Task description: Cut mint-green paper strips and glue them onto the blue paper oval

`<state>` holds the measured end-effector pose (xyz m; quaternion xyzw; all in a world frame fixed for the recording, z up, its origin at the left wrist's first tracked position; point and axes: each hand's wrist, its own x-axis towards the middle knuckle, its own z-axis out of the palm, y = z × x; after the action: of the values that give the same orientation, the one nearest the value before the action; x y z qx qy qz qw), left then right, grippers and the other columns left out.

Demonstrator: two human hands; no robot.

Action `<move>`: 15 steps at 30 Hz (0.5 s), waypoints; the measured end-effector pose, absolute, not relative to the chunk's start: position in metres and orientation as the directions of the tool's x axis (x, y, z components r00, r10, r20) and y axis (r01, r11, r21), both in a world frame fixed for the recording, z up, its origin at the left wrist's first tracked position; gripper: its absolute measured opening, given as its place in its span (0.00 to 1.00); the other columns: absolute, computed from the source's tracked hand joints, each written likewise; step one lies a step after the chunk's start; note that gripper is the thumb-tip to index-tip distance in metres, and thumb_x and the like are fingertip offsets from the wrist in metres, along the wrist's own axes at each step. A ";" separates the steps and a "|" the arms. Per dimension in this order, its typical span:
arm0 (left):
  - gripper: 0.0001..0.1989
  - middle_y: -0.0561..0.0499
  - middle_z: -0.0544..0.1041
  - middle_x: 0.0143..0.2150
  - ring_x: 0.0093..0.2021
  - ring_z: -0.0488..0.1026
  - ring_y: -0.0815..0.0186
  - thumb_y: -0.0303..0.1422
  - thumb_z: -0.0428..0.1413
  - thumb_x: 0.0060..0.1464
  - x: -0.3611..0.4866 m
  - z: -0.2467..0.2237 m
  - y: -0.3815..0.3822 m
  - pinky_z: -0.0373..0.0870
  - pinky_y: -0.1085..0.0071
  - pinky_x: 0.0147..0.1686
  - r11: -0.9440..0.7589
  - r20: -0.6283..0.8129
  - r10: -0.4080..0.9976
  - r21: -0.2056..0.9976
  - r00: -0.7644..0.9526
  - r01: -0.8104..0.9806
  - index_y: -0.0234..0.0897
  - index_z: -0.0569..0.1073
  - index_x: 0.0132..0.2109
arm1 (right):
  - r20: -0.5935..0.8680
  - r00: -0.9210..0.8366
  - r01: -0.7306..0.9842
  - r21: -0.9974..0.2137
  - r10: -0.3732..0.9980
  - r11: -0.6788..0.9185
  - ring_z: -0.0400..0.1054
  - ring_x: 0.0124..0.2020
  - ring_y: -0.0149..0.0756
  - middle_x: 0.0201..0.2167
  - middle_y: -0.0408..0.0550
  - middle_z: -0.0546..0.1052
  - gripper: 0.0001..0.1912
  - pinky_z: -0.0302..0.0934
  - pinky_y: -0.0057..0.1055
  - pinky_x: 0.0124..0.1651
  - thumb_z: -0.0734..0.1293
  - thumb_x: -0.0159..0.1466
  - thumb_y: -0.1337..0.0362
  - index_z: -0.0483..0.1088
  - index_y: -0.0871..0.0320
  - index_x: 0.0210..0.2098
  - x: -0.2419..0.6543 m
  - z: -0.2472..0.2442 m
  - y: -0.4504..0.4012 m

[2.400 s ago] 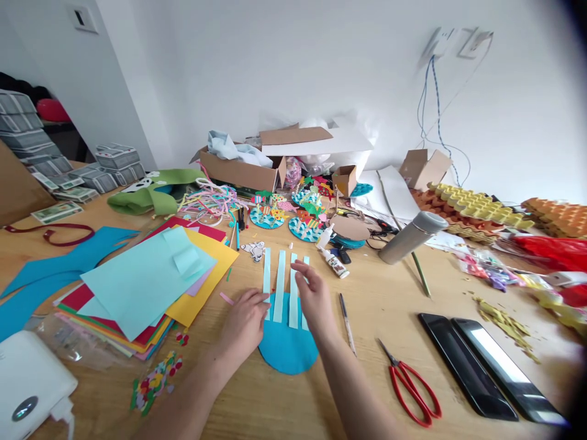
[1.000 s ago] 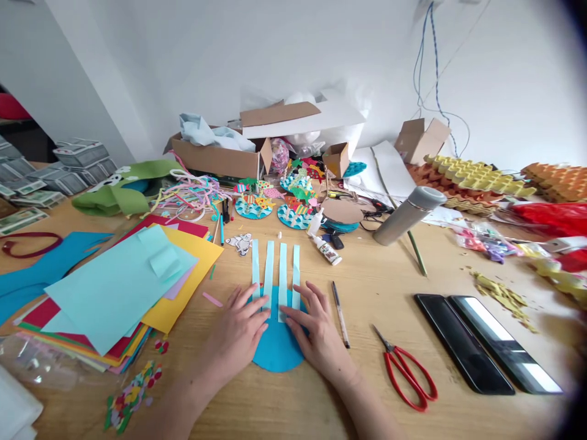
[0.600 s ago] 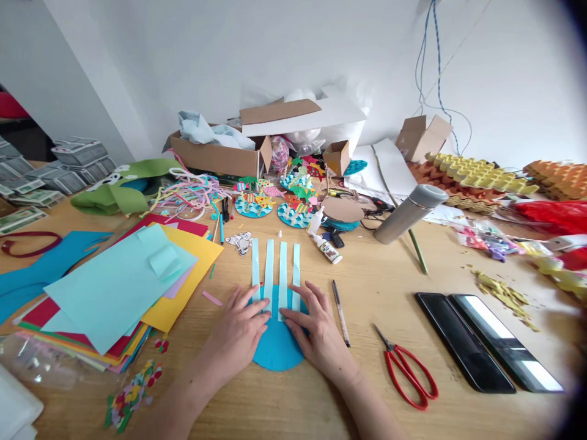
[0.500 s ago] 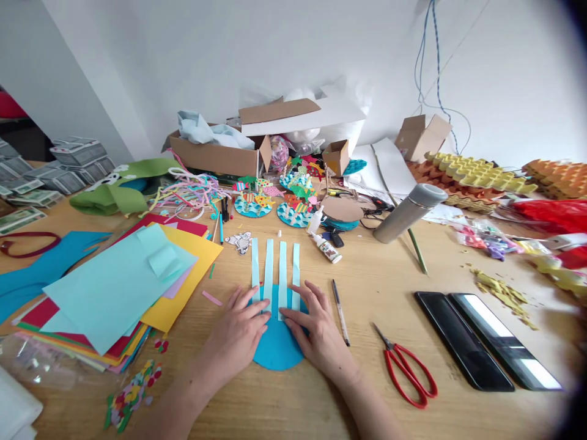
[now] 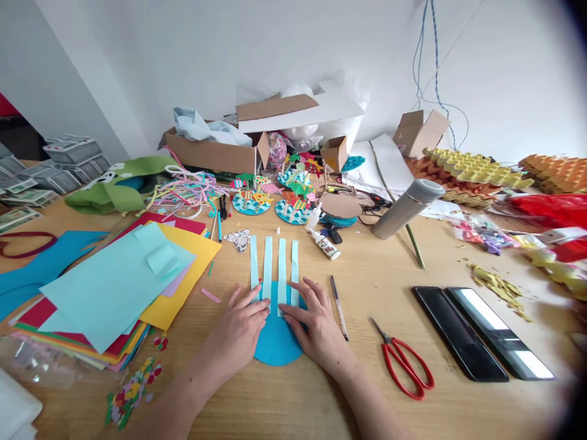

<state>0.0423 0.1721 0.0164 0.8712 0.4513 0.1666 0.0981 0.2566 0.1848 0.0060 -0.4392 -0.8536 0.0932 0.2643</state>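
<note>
A blue paper circle lies flat on the table in front of me. Several narrow pale-blue paper strips stand out from its upper half, side by side and pointing away from me. Fingers outstretched, my left hand rests its tips on the lower ends of the left strips. My right hand lies opposite, its spread fingers touching the right strips near their lower ends. Both hands cover parts of the circle's sides. To the right are a pen and red-handled scissors.
Coloured paper sheets are piled on the left, with paper scraps below. Beyond the strips stand glue bottles and decorated paper discs. A grey flask and a black phone-like slab are on the right.
The whole view has shifted slightly. Both hands stay on the strips and circle in nearly the same pose; nothing was picked up or let go.
</note>
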 end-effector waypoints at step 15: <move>0.16 0.48 0.77 0.53 0.61 0.64 0.52 0.25 0.47 0.60 0.044 0.018 0.169 0.56 0.41 0.60 -0.562 0.196 0.827 0.314 0.527 0.766 0.38 0.77 0.48 | 0.367 -0.473 0.705 -0.388 0.801 0.594 0.52 0.62 0.54 0.57 0.51 0.66 0.15 0.53 0.62 0.60 0.63 0.66 0.66 0.75 0.46 0.48 0.256 0.008 0.183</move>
<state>0.0443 0.1687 0.0178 0.8686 0.4584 0.1627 0.0947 0.2563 0.1833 0.0083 -0.4411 -0.8533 0.0917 0.2625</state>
